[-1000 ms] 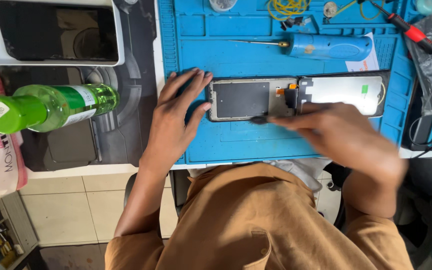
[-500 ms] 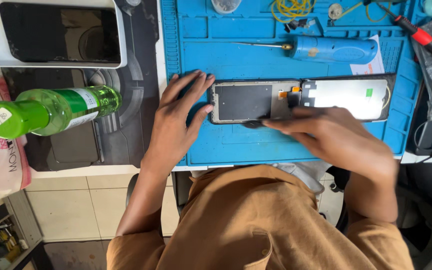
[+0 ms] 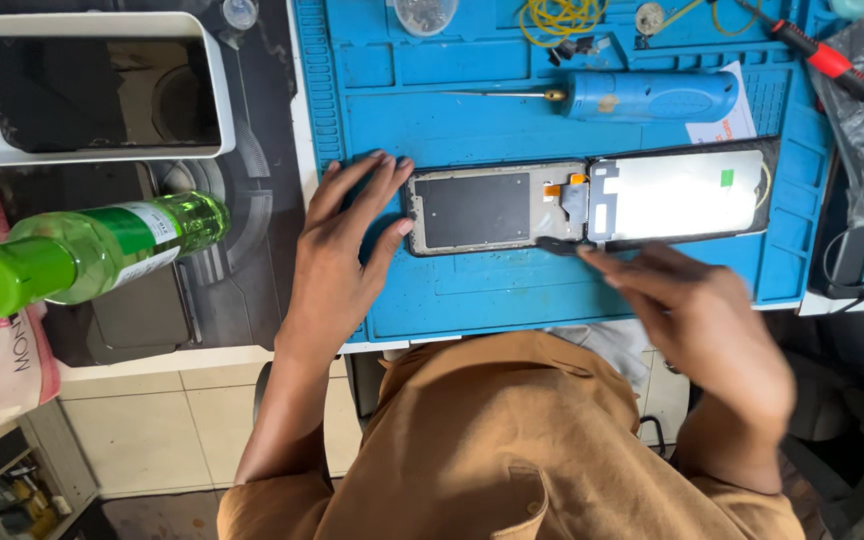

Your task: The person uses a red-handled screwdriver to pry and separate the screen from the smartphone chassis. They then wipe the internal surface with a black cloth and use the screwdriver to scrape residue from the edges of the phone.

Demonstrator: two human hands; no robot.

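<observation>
An opened phone lies across the blue work mat [image 3: 472,290] on the worktop, in two halves side by side: the frame half [image 3: 497,207], with a dark panel inside its pale rim, and the screen half [image 3: 687,193], pale and glossy in a black border, just to its right. A small orange-tipped flex strip sits where the two meet.

The left hand [image 3: 342,255] rests flat on the mat with fingers spread, their tips touching the left end of the frame half — it clasps nothing. The right hand [image 3: 712,325] is blurred; its fingers are pinched together on a thin dark tool [image 3: 559,245], whose tip lies at the lower edge of the phone, right at the seam between the halves.

Beyond the phone, on the mat, lies a blue-handled screwdriver [image 3: 642,97] with its shaft pointing left. At the mat's far edge, a small round clear dish [image 3: 426,14] sits in a recess — its contents are too small to tell — and a coil of yellow wire [image 3: 562,15] lies just beside it. A red-handled tool [image 3: 817,52] lies at the far right.

Left of the mat, a white tray [image 3: 214,95] holds a dark flat slab that fills nearly all of it. Nearer, a green bottle [image 3: 82,252] lies tilted on its side, with liquid in it.
</observation>
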